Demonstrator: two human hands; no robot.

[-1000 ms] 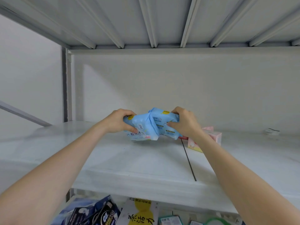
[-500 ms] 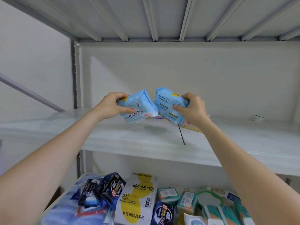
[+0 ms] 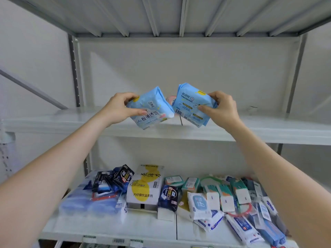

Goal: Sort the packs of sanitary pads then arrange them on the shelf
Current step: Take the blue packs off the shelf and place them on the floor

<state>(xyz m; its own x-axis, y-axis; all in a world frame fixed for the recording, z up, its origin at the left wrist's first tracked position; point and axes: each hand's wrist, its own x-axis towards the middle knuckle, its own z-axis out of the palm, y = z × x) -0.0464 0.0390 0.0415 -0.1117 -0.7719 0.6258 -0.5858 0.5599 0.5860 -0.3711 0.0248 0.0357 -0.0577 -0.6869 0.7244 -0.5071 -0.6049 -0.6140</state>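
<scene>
Reaching up with both arms stretched out toward the upper shelf (image 3: 268,129), hands level with its front edge. Left hand (image 3: 118,109) is clamped on a light blue pack of pads (image 3: 152,110), thumb on the printed front, fingers curled over the top corner, pack tilted. Right hand (image 3: 221,109) grips a second light blue pack (image 3: 192,106) the same way, barcode side facing the camera. Both packs are up in the air just beside each other, lower corners close, can't tell if they actually touch. A pink pack (image 3: 171,99) peeks out between them, further back. Down on the lower shelf (image 3: 143,228) there's a jumble: a white-and-yellow carton (image 3: 145,187), dark blue packs (image 3: 123,176), teal-and-white packs (image 3: 225,196).
</scene>
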